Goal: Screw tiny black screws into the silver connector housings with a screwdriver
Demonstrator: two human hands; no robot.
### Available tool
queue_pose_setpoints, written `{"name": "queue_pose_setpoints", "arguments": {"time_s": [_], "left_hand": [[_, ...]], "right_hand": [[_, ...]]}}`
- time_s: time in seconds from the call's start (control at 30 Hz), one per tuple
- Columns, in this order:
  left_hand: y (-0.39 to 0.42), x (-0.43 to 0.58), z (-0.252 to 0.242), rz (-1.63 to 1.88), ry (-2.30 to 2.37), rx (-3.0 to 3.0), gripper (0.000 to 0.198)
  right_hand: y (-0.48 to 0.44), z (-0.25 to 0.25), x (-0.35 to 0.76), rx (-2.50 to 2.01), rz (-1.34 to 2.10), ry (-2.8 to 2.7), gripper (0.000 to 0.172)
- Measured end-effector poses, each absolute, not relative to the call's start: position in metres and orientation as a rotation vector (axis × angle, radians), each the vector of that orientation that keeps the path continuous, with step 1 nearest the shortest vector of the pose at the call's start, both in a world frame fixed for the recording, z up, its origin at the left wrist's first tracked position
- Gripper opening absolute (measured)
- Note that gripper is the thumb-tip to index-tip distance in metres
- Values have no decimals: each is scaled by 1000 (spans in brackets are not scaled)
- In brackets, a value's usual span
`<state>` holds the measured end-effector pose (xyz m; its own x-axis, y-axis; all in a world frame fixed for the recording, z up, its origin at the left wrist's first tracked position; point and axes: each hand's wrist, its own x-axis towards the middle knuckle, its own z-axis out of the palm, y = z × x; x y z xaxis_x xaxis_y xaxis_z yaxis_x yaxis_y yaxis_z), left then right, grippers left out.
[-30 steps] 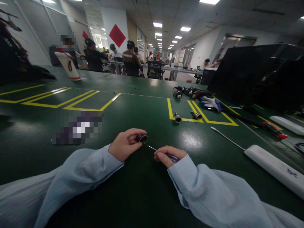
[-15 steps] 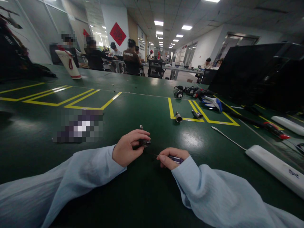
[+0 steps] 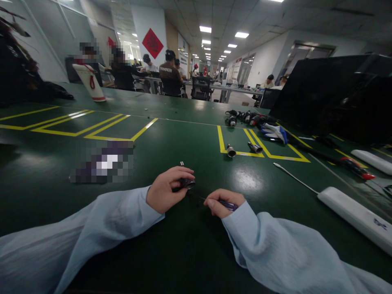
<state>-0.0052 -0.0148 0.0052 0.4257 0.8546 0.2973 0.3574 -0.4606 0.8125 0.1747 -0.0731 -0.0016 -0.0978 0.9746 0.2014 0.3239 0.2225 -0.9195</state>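
Note:
My left hand [image 3: 167,190] is closed around a small metal fitting with a flared cup end [image 3: 190,185]. The cup faces right, and a narrow shiny stem pokes out beyond the fingers. In my right hand [image 3: 223,201] a slim screwdriver with a purplish handle [image 3: 228,205] is gripped, its thin shaft pointing left towards the fitting. A small gap seems to lie between the shaft and the cup; the tip is too dark to make out. Two similar metal fittings, one upper left [image 3: 231,150] and one to its right [image 3: 255,147], lie near a yellow tape line.
Black cables with metal ends [image 3: 232,121] and a blue-and-white glove [image 3: 275,133] lie at the back right. A white power strip [image 3: 355,216] and a red-tipped tool [image 3: 357,168] are on the right. A paper cup [image 3: 91,83] stands back left, near a blurred pack [image 3: 102,163]. People sit beyond.
Almost nothing differs; the whole view has shifted very slightly. Both hands keep their holds on the fitting and the screwdriver.

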Motion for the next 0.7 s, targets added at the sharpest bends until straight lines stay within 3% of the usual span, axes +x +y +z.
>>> {"name": "queue_pose_setpoints", "arguments": {"time_s": [0.7], "left_hand": [[-15,-4,1,920,1023,2112,33]], "right_hand": [[-75,3,175,-1248,918,-1572,14]]}}
